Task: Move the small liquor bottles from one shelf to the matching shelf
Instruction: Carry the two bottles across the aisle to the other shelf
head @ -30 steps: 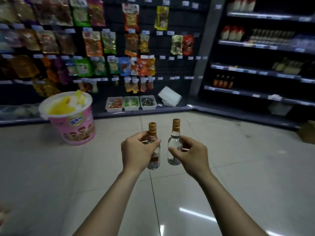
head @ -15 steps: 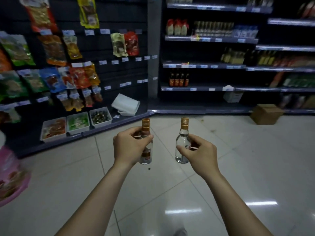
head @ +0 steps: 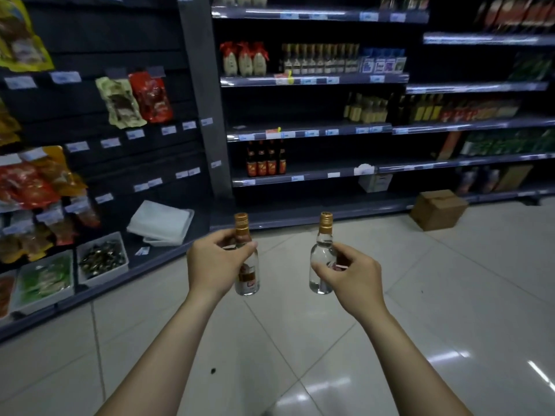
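Two small liquor bottles are held up over the tiled floor (head: 450, 295), one in each hand. Both are upright, with gold screw caps and clear liquid inside. The left hand (head: 216, 262) has its grip wrapped round the upper body of the labelled bottle (head: 247, 277), whose red-brown label faces the camera below the thumb. The right hand (head: 350, 274) has its grip closed on the second bottle (head: 320, 259) — thumb on the near side, fingers behind. The two bottles are apart, not touching.

On the low ledge at left stand three white trays:
- the dark-sweets tray (head: 103, 261), holding dark shiny wrapped pieces
- the green-packet tray (head: 45, 280)
- one with orange-red contents, cut by the frame edge

Just beyond them lies a tilted stack of white lids or trays (head: 160, 222); how many, I cannot tell. A closed cardboard box (head: 438, 210) sits on the floor against the foot of the shelving, to the right.

On the shelving ahead there are four dark red-labelled bottles (head: 265, 159) on a low shelf. Higher up are three pale jars (head: 244, 60) with red cloth tops, and just beside them a row of gold-capped bottles (head: 321, 58) — too blurred to count. Snack bags (head: 136, 99) hang on the panel at left.
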Available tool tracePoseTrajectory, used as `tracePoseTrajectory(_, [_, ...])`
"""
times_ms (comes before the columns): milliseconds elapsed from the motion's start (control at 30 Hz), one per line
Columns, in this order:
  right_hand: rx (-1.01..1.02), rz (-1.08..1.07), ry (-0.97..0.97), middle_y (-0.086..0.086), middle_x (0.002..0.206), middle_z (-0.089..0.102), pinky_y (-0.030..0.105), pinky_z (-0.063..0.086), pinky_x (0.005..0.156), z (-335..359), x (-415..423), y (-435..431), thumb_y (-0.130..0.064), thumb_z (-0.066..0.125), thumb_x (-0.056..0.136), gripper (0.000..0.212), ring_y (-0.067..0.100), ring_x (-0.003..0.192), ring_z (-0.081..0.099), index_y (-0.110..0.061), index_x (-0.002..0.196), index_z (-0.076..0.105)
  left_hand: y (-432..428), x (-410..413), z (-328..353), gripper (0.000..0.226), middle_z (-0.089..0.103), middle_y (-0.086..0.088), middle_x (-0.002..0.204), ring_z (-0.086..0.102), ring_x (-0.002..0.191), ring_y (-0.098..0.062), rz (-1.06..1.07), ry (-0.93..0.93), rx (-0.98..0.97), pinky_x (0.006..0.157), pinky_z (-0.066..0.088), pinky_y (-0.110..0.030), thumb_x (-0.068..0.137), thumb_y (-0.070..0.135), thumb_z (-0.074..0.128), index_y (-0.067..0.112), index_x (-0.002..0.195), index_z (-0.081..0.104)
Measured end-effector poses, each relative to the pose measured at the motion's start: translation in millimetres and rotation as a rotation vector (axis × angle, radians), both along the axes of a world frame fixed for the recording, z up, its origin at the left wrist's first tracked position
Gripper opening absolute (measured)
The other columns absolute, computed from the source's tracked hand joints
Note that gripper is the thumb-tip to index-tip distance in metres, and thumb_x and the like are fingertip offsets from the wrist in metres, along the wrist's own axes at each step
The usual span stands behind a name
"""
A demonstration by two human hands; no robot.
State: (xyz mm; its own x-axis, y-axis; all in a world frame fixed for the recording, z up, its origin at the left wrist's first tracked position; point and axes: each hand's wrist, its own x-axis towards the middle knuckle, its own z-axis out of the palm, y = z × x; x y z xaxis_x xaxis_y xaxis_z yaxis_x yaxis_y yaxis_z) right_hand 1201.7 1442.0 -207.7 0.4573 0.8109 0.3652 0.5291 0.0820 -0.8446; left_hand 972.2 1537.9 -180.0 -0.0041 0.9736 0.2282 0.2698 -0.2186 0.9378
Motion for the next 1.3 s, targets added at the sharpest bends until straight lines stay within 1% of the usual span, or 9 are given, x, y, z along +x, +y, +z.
tracePoseTrajectory(267, [-0.045,-0.068,-0.037,-0.025,0.087,0.073,0.014,0.055,0.067,-1,148,182,-0.021,0.091,0.074,0.042,0.005,0.075,0.070,-0.053,0.086,0.067,189,161,-21,0.030,0.073,0.032,0.080,0.070,0.077,0.010,-0.098,-0.012,-0.028,0.068,0.056,-0.017,0.067,0.029,0.094,0.045,0.078,0.071])
tracePoseTrajectory(400, [-0.071,-0.104,-0.013,-0.020,0.073,0.071,0.008,0.049,0.063,13,226,280,-0.022,0.092,0.075,0.038,-0.002,0.068,0.067,-0.039,0.103,0.073,290,243,-8,0.030,0.071,0.036,0.081,0.068,0.079,0.013,-0.141,-0.001,-0.014,0.066,0.052,-0.012,0.066,0.031,0.094,0.046,0.078,0.071])
tracePoseTrajectory(533, [-0.094,-0.116,0.020,-0.019,0.079,0.073,0.002,0.048,0.067,19,283,352,-0.024,0.092,0.075,0.046,-0.008,0.081,0.067,-0.039,0.111,0.067,366,302,0,0.029,0.074,0.032,0.081,0.071,0.078,0.010,-0.149,-0.008,-0.006,0.069,0.054,-0.015,0.066,0.030,0.094,0.044,0.080,0.073])
tracePoseTrajectory(667, [-0.072,-0.096,-0.010,-0.041,0.086,0.067,0.001,0.047,0.065,21,341,435,-0.024,0.092,0.075,0.042,-0.009,0.083,0.066,-0.052,0.086,0.062,447,365,4,0.031,0.075,0.029,0.079,0.072,0.078,0.008,-0.160,-0.017,0.003,0.073,0.057,-0.020,0.066,0.028,0.095,0.051,0.072,0.074])
tracePoseTrajectory(767, [-0.049,-0.087,-0.035,-0.033,0.077,0.069,0.004,0.045,0.061,18,386,498,-0.025,0.093,0.073,0.041,-0.006,0.071,0.066,-0.052,0.082,0.063,501,412,8,0.051,0.073,0.033,0.078,0.071,0.074,0.010,-0.163,-0.019,0.020,0.066,0.055,-0.015,0.068,0.027,0.094,0.070,0.071,0.066])
tracePoseTrajectory(900, [-0.015,-0.048,-0.001,-0.033,0.073,0.069,0.005,0.046,0.062,21,452,589,-0.025,0.094,0.071,0.043,-0.008,0.068,0.066,-0.053,0.081,0.063,578,476,11,0.042,0.076,0.021,0.073,0.073,0.064,0.002,-0.129,-0.032,0.028,0.056,0.055,-0.015,0.069,0.022,0.093,0.058,0.076,0.073])
tracePoseTrajectory(1067, [0.032,0.062,-0.021,-0.026,0.078,0.073,0.005,0.048,0.062,43,527,697,-0.027,0.090,0.074,0.047,-0.004,0.072,0.069,-0.066,0.086,0.067,673,545,28,0.022,0.078,0.021,0.078,0.075,0.076,0.000,-0.008,-0.029,0.006,0.075,0.063,-0.036,0.066,0.032,0.094,0.039,0.080,0.079])
tracePoseTrajectory(1200, [0.056,0.096,-0.027,-0.022,0.072,0.072,0.007,0.046,0.059,56,573,772,-0.025,0.091,0.074,0.049,-0.005,0.062,0.064,-0.066,0.082,0.066,742,592,48,0.033,0.077,0.019,0.073,0.075,0.064,-0.002,0.011,-0.021,0.044,0.067,0.063,-0.031,0.068,0.026,0.093,0.052,0.076,0.075])
tracePoseTrajectory(1300, [0.056,0.122,-0.020,-0.022,0.075,0.074,0.007,0.047,0.061,60,603,825,-0.026,0.091,0.073,0.035,-0.004,0.066,0.067,-0.052,0.086,0.071,794,624,64,0.022,0.076,0.022,0.073,0.073,0.066,0.003,0.049,-0.015,0.085,0.063,0.059,-0.021,0.065,0.033,0.093,0.043,0.075,0.078])
